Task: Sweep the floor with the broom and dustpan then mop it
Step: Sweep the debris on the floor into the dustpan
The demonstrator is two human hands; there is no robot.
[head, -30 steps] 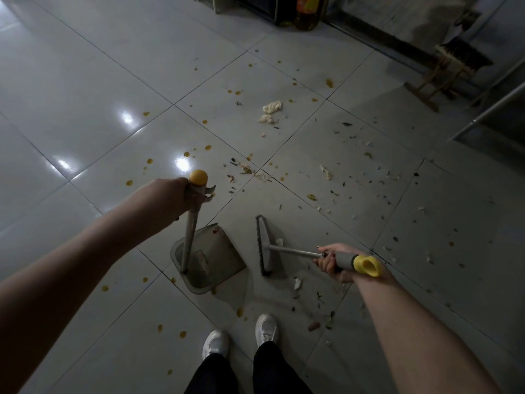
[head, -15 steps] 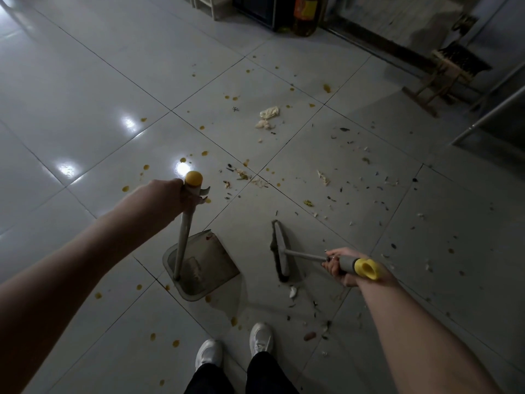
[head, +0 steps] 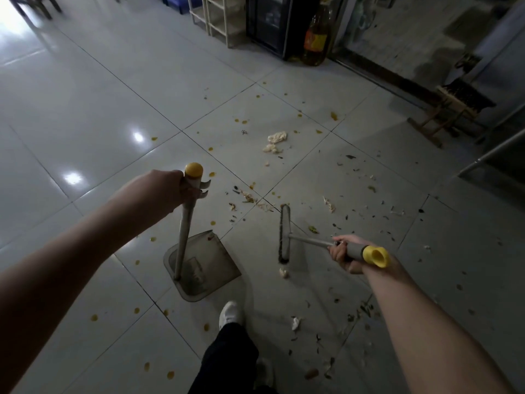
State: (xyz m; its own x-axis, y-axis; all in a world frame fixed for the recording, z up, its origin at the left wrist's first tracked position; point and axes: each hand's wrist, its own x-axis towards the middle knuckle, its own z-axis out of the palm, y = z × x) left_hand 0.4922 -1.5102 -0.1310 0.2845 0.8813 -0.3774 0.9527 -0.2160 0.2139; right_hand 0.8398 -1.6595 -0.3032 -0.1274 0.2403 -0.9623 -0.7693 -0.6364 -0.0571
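Observation:
My left hand (head: 167, 190) grips the top of the upright grey handle of a dustpan (head: 208, 268), just under its yellow cap. The grey pan rests flat on the tiled floor in front of my feet, with some dirt inside. My right hand (head: 342, 253) is closed on the grey, yellow-ended handle of a short broom. The broom's head (head: 284, 233) stands on the floor to the right of the pan, a gap apart. Crumpled paper scraps (head: 275, 140), yellow spots and dark debris (head: 369, 211) are scattered on the tiles ahead and to the right.
A white shelf frame (head: 218, 18), a dark cabinet (head: 270, 24) and a large oil bottle (head: 316, 38) stand along the far wall. A small wooden stool (head: 449, 109) sits at the right, with a metal rail (head: 491, 152) beside it. My white shoe (head: 231, 312) is just behind the pan.
The broom head has moved right, away from the dustpan, widening the gap. My view has tilted up and one foot has stepped forward. The dustpan has stayed in place.

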